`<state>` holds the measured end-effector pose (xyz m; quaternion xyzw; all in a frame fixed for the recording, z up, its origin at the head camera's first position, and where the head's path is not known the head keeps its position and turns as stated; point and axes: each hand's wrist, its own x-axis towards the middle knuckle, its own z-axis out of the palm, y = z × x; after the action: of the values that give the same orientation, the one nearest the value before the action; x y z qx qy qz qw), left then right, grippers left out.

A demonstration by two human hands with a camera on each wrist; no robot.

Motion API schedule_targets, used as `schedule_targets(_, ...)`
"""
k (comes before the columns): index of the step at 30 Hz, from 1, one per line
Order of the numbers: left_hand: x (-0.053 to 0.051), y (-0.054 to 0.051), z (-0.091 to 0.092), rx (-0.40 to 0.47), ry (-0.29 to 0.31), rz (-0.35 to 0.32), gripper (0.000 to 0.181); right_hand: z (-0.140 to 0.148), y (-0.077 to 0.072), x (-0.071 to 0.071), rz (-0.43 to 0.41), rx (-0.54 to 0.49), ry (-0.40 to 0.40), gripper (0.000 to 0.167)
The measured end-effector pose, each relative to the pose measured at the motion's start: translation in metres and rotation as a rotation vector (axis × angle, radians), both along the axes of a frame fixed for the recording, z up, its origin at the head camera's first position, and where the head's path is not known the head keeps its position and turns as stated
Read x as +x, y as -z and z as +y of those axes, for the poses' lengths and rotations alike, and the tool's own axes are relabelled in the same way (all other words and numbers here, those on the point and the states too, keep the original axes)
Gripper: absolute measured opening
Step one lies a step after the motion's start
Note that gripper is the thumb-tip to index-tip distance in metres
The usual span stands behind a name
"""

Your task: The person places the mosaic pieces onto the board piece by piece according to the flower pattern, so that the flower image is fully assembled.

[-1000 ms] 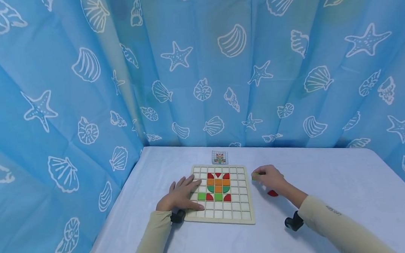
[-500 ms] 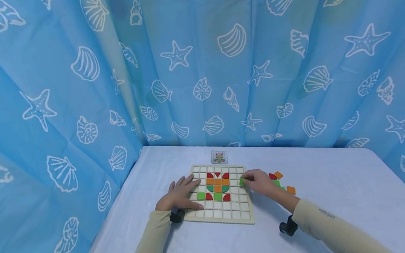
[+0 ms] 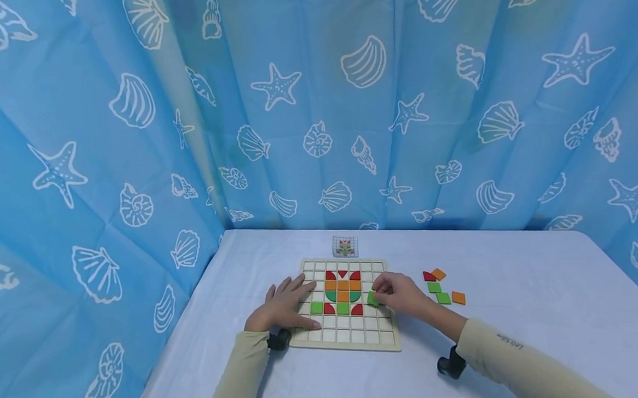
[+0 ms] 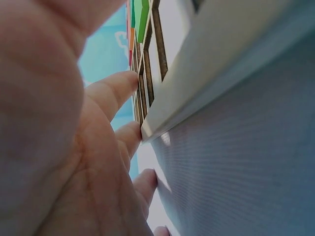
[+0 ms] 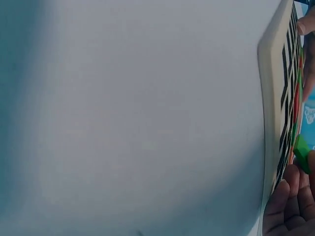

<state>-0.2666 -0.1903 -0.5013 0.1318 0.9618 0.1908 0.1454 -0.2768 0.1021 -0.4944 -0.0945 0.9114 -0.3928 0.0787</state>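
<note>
Green tile (image 3: 373, 298) is pinched between thumb and fingers of the right hand (image 3: 400, 293), above the right-hand part of the grid board (image 3: 347, 347). From those fingertips it lies toward the board's middle, beside the set-in coloured pieces (image 3: 343, 296); it looks square, with no clear long axis. It is tilted, and I cannot tell whether it touches the board. Farther from it, the left hand (image 3: 286, 307) rests, fingers spread, at the board's left edge. Loose tiles (image 3: 434, 287) lie right of the board.
</note>
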Motion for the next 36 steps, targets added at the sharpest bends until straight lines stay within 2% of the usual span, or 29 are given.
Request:
schedule_targets(3, 0.001, -0.001, 0.000, 0.005, 0.003, 0.002, 0.099, -0.001, 0.005, 0.001, -0.013, -0.006, -0.015, 0.011)
schedule_targets(9, 0.001, -0.001, 0.000, 0.003, 0.000, 0.003, 0.099, -0.003, 0.012, 0.003, 0.035, 0.019, -0.057, 0.013)
schedule_targets(13, 0.001, 0.000, -0.001, -0.003, -0.001, 0.003, 0.098, -0.004, 0.011, 0.005, 0.047, 0.059, -0.090, 0.012)
schedule_targets(18, -0.001, 0.002, -0.001, -0.006, -0.003, -0.006, 0.099, -0.006, 0.008, 0.007, 0.021, 0.125, -0.126, 0.009)
schedule_targets(27, 0.001, -0.002, 0.001, 0.002, -0.001, 0.004, 0.099, -0.003, 0.008, 0.005, -0.010, 0.089, -0.108, 0.010)
schedule_targets(36, 0.000, 0.000, 0.000, -0.001, -0.005, -0.003, 0.098, -0.004, 0.008, 0.005, -0.026, 0.067, -0.094, 0.011)
